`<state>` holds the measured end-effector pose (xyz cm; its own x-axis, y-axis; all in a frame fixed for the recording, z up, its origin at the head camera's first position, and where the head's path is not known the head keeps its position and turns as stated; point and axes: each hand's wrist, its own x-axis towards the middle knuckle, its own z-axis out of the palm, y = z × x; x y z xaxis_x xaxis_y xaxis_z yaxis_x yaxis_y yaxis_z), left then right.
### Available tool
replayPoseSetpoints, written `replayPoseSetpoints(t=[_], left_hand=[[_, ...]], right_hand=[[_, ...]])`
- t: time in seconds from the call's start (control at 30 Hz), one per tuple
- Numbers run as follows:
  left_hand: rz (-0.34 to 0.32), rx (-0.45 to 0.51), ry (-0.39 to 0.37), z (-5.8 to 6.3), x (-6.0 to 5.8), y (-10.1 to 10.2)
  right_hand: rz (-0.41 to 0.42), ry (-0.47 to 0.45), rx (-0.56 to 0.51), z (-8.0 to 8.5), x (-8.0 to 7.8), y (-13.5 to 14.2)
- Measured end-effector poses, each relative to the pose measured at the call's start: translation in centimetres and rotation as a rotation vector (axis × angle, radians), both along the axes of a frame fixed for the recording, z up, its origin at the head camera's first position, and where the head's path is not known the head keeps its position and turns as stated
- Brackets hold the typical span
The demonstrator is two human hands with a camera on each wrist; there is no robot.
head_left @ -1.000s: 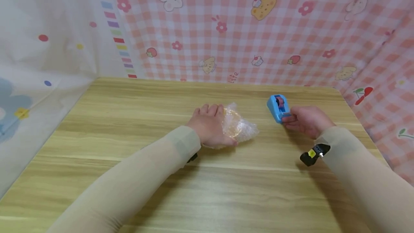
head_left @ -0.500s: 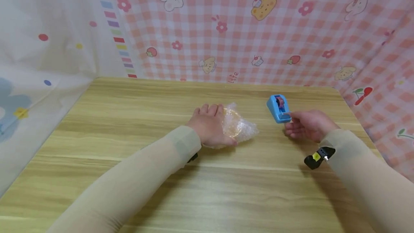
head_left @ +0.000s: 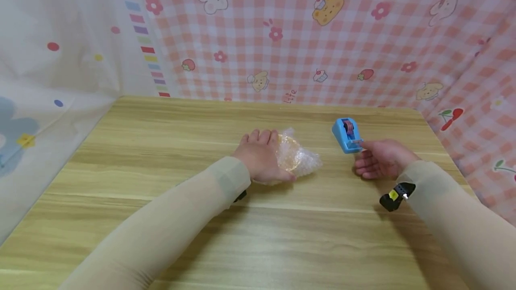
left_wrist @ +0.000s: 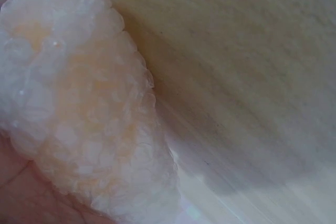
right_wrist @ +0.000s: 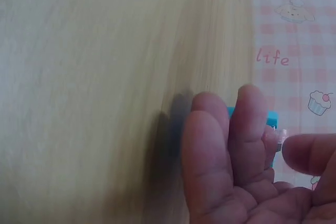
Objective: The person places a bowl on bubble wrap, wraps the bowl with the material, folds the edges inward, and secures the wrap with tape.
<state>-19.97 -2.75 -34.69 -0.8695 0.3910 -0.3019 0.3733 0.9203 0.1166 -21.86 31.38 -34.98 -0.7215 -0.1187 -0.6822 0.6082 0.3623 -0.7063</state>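
Under my left hand [head_left: 260, 160] sits a bubble-wrapped bundle [head_left: 298, 158], with a yellow-orange curved outline showing through the clear wrap. The fingers bend over its far side and the thumb lies along its near edge, while the palm meets the wrap [left_wrist: 94, 108] in the left wrist view. What is inside is hidden. To the right stands a blue tape dispenser [head_left: 344, 134] with a pink roll. At its cutter end, my right hand [head_left: 383, 158] pinches the tape end [right_wrist: 282, 137] between thumb and forefinger, its other fingers loosely bent below.
The wood-grain table [head_left: 193, 245] runs back to a pink checked cloth [head_left: 250, 26] with cartoon animals. A white cloth [head_left: 52, 79] hangs along the left side. Each sleeve carries a black wrist camera, the right one [head_left: 397, 196] in plain sight.
My right hand has drawn back slightly from the front of the dispenser, and its lower fingers have come away from the base. The left hand, bundle and dispenser stay in place.
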Motion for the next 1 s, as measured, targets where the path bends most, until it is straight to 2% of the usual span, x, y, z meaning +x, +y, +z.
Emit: replayPoseSetpoints(t=[0.43, 1.0], left_hand=[[0.005, -0.004, -0.007, 0.08, -0.05, 0.01], [0.003, 0.010, -0.002, 0.11, -0.05, -0.06]], right_hand=[[0.042, 0.018, 0.054, -0.08, -0.17, 0.06], [0.043, 0.014, 0.094, -0.32, -0.24, 0.04]])
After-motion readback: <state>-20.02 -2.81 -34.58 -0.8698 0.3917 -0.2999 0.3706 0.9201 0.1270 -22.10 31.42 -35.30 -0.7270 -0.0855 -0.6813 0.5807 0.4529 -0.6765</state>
